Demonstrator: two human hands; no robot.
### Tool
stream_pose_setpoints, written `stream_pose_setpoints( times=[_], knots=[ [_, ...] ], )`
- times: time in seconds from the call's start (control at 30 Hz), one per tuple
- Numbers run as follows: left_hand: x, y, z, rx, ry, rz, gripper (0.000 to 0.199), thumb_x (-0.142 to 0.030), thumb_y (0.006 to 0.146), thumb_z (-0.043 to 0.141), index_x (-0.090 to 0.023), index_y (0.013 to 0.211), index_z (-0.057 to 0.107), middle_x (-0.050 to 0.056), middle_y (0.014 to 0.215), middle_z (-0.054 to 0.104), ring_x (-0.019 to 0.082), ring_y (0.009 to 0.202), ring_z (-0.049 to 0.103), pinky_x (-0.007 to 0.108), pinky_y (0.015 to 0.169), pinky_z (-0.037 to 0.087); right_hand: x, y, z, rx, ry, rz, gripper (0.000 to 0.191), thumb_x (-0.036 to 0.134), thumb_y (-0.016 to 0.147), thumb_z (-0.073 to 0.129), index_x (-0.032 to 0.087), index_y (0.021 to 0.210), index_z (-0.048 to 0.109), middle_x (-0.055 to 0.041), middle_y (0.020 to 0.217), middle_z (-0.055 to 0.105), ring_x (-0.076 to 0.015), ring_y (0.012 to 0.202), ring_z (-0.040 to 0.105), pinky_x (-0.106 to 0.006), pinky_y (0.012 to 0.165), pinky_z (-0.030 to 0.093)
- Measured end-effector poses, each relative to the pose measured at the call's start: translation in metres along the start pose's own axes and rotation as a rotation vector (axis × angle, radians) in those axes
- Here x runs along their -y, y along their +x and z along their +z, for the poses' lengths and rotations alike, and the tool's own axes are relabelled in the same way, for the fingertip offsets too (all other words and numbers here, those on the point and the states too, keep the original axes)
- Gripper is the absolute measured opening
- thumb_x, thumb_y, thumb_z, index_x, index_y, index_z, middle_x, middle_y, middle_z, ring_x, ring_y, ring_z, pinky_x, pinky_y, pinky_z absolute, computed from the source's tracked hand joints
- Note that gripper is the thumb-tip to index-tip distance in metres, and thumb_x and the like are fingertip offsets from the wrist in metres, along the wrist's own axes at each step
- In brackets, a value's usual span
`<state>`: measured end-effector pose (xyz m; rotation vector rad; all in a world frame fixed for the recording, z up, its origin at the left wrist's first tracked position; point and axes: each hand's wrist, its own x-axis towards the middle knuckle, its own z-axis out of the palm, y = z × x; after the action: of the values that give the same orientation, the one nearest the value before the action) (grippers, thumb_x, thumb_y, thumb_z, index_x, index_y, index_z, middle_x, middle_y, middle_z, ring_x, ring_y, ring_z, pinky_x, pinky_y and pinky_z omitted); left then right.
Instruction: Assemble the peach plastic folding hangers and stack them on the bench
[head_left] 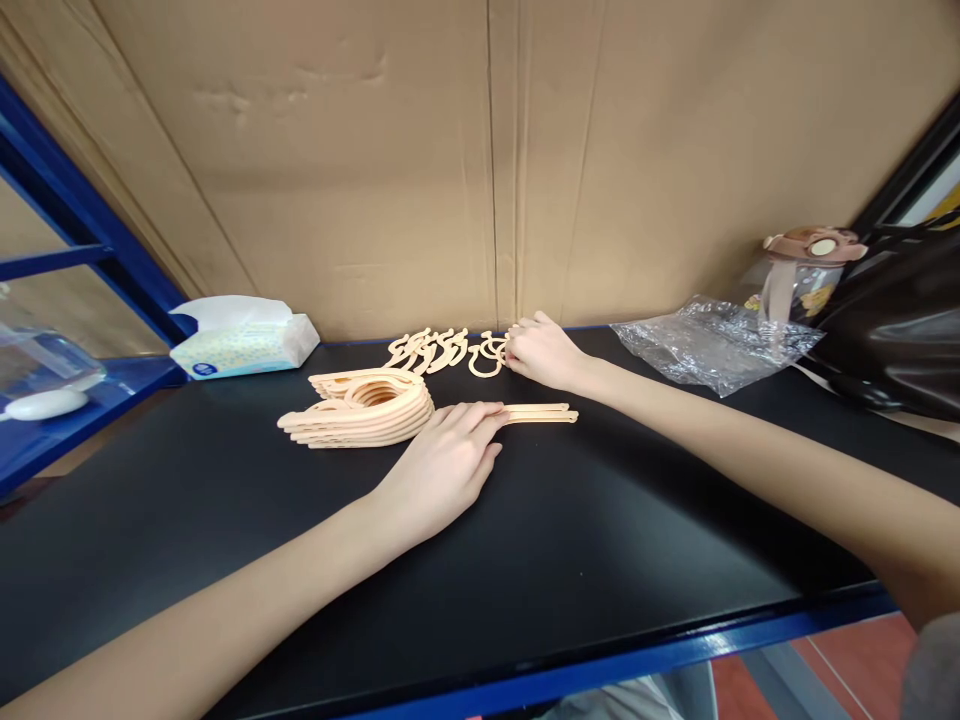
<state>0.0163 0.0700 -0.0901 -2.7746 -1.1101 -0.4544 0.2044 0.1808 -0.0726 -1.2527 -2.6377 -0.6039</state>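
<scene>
My left hand (pixel 442 462) lies palm down with its fingers slightly apart, resting over the end of two slim cream bars (pixel 544 413) on the black table. Left of it, touching or nearly touching it, is a stack of cream curved hanger-like pieces (pixel 375 410). My right hand (pixel 546 352) is farther back, its fingers curled at the right end of a row of small cream hooks (pixel 487 358). What its fingertips hold is hidden. More hooks (pixel 427 350) lie bunched behind the stack.
A tissue pack (pixel 244 342) sits at the back left. Clear plastic wrap (pixel 720 340), a drinking bottle (pixel 806 275) and a dark bag (pixel 900 310) are at the right. Cardboard (pixel 375 180) stands behind the black table (pixel 600 560); a blue frame (pixel 127 270) rises at left.
</scene>
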Motion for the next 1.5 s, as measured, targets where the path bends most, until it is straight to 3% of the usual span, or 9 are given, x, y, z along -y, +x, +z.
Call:
stream_pose_setpoints(
  times=[0.33, 0.47, 0.63, 0.8, 0.97, 1.17, 1.5],
  knots=[
    [-0.001, 0.0, 0.0, 0.04, -0.011, -0.018, 0.035, -0.023, 0.094, 0.039, -0.014, 0.127, 0.047, 0.009, 0.128, 0.053, 0.024, 0.113, 0.05, 0.04, 0.096, 0.042, -0.001, -0.014, -0.016, -0.148, 0.108, -0.057, 0.021, 0.02, 0.084, 0.048, 0.015, 0.074, 0.066, -0.0057, 0.078, 0.064, -0.0193, 0.081, 0.049, -0.034, 0.075, 0.025],
    [-0.001, 0.0, 0.0, 0.034, -0.006, -0.007, 0.035, -0.023, 0.094, 0.04, -0.013, 0.127, 0.048, 0.009, 0.129, 0.052, 0.024, 0.113, 0.05, 0.041, 0.098, 0.042, 0.0, -0.024, -0.017, -0.115, 0.126, -0.084, 0.022, 0.021, 0.087, 0.049, 0.015, 0.078, 0.068, -0.0058, 0.08, 0.063, -0.0195, 0.084, 0.05, -0.033, 0.074, 0.026],
    [0.001, -0.001, 0.002, 0.0, 0.012, 0.012, 0.034, -0.02, 0.095, 0.036, -0.011, 0.126, 0.049, 0.009, 0.127, 0.054, 0.024, 0.111, 0.052, 0.042, 0.097, 0.043, 0.003, -0.03, -0.016, -0.056, 0.313, -0.137, 0.022, 0.029, 0.09, 0.051, 0.02, 0.097, 0.07, -0.006, 0.092, 0.063, -0.0198, 0.092, 0.052, -0.032, 0.078, 0.033],
    [0.001, -0.001, 0.002, 0.002, 0.024, 0.03, 0.035, -0.011, 0.094, 0.033, -0.011, 0.125, 0.05, 0.009, 0.127, 0.055, 0.023, 0.111, 0.053, 0.041, 0.095, 0.045, 0.005, -0.032, -0.016, 0.001, 0.4, -0.211, 0.021, 0.027, 0.09, 0.052, 0.022, 0.098, 0.071, -0.0052, 0.092, 0.062, -0.018, 0.089, 0.054, -0.033, 0.08, 0.038],
    [-0.004, 0.0, -0.005, 0.002, 0.011, 0.005, 0.03, -0.018, 0.093, 0.042, -0.013, 0.119, 0.056, 0.007, 0.121, 0.06, 0.023, 0.102, 0.058, 0.04, 0.089, 0.048, -0.001, -0.041, -0.016, 0.031, 0.389, -0.202, 0.02, 0.026, 0.089, 0.054, 0.021, 0.097, 0.071, -0.0046, 0.09, 0.063, -0.0176, 0.087, 0.056, -0.032, 0.077, 0.041],
    [-0.005, 0.0, -0.008, -0.028, 0.01, 0.048, 0.025, -0.015, 0.092, 0.044, -0.014, 0.11, 0.062, 0.004, 0.111, 0.065, 0.02, 0.093, 0.061, 0.037, 0.082, 0.049, -0.011, -0.065, -0.017, 0.023, 0.34, -0.234, 0.019, 0.027, 0.09, 0.052, 0.023, 0.094, 0.071, -0.0015, 0.084, 0.062, -0.0149, 0.081, 0.056, -0.028, 0.075, 0.041],
    [-0.006, 0.001, -0.009, -0.025, 0.02, 0.044, 0.024, -0.018, 0.092, 0.045, -0.015, 0.108, 0.063, 0.005, 0.111, 0.065, 0.02, 0.091, 0.061, 0.036, 0.082, 0.049, 0.001, -0.081, -0.012, -0.097, -0.011, -0.295, 0.022, 0.014, 0.094, 0.038, 0.013, 0.089, 0.06, -0.0066, 0.091, 0.058, -0.0171, 0.081, 0.053, -0.029, 0.073, 0.042]
  ],
)
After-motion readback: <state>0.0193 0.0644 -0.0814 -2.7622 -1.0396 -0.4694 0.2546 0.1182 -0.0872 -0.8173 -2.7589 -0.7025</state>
